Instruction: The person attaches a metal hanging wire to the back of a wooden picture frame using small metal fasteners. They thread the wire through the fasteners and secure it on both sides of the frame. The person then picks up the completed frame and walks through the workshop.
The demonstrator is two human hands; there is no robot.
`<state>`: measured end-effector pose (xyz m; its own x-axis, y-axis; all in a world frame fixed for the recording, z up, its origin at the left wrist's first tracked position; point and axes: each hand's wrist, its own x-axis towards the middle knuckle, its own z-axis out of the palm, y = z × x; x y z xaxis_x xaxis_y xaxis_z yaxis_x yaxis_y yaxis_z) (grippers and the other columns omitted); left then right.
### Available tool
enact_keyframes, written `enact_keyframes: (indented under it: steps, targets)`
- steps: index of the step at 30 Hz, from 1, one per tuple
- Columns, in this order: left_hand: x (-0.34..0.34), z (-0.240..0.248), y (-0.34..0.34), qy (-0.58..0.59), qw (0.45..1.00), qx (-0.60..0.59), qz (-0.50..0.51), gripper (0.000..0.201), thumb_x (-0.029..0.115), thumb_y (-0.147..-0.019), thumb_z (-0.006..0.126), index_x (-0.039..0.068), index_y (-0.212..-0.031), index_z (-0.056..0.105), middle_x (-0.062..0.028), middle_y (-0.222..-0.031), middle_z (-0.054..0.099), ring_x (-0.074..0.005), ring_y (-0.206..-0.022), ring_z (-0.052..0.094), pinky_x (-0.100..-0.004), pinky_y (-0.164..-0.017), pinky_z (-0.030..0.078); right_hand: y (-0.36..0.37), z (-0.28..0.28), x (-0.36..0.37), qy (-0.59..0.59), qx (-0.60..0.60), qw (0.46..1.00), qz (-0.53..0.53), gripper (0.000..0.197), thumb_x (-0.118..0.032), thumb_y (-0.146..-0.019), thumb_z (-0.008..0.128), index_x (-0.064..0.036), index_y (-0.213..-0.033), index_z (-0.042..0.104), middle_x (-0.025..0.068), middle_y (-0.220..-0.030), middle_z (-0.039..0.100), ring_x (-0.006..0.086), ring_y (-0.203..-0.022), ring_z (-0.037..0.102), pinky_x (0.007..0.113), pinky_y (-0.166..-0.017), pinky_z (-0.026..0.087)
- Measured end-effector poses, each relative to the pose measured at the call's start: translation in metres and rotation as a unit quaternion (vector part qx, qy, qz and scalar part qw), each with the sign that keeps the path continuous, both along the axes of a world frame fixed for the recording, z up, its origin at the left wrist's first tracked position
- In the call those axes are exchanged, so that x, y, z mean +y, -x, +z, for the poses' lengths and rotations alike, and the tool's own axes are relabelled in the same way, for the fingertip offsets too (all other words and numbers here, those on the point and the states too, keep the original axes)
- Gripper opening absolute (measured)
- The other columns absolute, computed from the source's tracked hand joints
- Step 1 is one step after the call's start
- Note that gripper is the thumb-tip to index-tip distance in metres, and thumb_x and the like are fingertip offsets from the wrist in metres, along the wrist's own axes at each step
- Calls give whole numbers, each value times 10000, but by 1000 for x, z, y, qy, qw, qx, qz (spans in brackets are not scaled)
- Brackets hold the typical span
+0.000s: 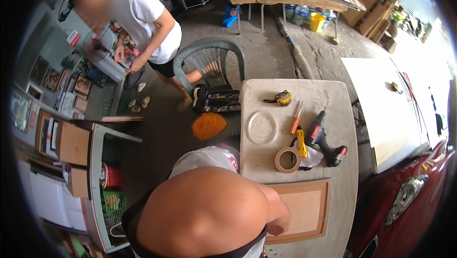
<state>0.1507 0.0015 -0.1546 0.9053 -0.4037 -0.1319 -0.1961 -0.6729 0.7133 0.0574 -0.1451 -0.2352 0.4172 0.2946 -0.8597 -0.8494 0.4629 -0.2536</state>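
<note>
Neither my left hand nor my right hand shows. Directly below me a person in a grey cap bends forward, bare upper back toward me. That person's right arm reaches over a brown wooden frame with a pale panel, lying on the table; the fingers are mostly hidden. Beyond the frame lie a roll of brown tape, a yellow utility knife, a cordless drill, an orange-handled screwdriver, a tape measure and a coil of clear line.
A green plastic chair stands past the table, near an orange round bundle and a black tool case. Another person in a white shirt stands at the upper left. A red car is close on the right, beside a white board.
</note>
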Motion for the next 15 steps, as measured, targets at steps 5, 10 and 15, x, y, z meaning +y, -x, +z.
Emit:
enact_keyframes:
  steps: [5, 10, 15]
  targets:
    - [11, 5, -7, 5, 999, 17, 27, 132, 242, -683, 678, 113, -668, 703, -53, -771, 679, -212, -755, 644, -381, -657, 522, -20, 20, 2, -32, 9, 997, 70, 371, -257, -939, 578, -64, -1249, 509, 93, -1154, 627, 219, -1005, 601, 399, -850, 495]
    - [-29, -2, -7, -14, 992, 61, -110, 134, 243, -681, 678, 112, -668, 704, -56, -768, 680, -213, -743, 650, -384, -646, 527, 5, 45, -6, -106, 38, 994, 3, 369, -263, -936, 580, -65, -1242, 526, 90, -1163, 630, 222, -1007, 600, 407, -843, 493]
    - [-56, -53, -18, -180, 910, 69, -367, 135, 244, -680, 677, 112, -668, 706, -60, -765, 681, -213, -732, 655, -387, -635, 532, 42, 27, 11, -118, 7, 953, -281, 214, -224, -901, 615, -112, -1079, 660, 51, -1031, 675, 175, -934, 610, 304, -655, 449]
